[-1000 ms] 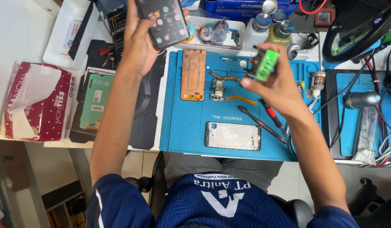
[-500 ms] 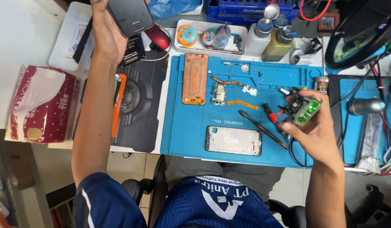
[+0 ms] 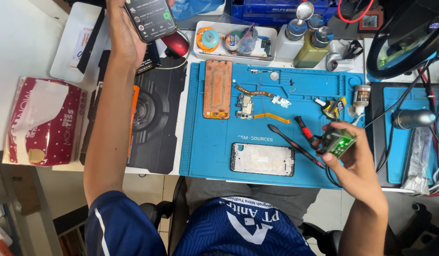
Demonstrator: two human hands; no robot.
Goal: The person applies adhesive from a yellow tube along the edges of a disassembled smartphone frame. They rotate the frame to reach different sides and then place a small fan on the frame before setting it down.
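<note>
1. At the upper left of the frame, the left hand (image 3: pixel 123 35) is closed around a dark smartphone (image 3: pixel 150 18), its lit screen facing up; the phone sits in the palm with the fingers wrapped at its edges.
2. At the lower right, the right hand (image 3: pixel 354 161) grips a small boxy device with a glowing green light (image 3: pixel 338 142), held at the fingertips just above the right edge of the blue work mat (image 3: pixel 214 151).
3. The two hands are well apart, on opposite sides of the frame.
4. On the mat lie one bare phone frame (image 3: pixel 262 159) at bottom centre, one orange phone back panel (image 3: pixel 217 88) upright at upper left, and one small circuit board (image 3: pixel 244 106) beside it.
5. One pair of black tweezers (image 3: pixel 295 144) and one red-handled tool (image 3: pixel 305 129) lie just left of the right hand.
6. At the left edge sits one maroon-and-white tissue package (image 3: pixel 46 123), rectangular, with large white lettering.
7. Along the top centre is one white tray (image 3: pixel 236 45) of small parts; right of it stand two pump bottles (image 3: pixel 307 45), one white, one yellowish.
8. One red computer mouse (image 3: pixel 177 45) lies just right of the left wrist.
</note>
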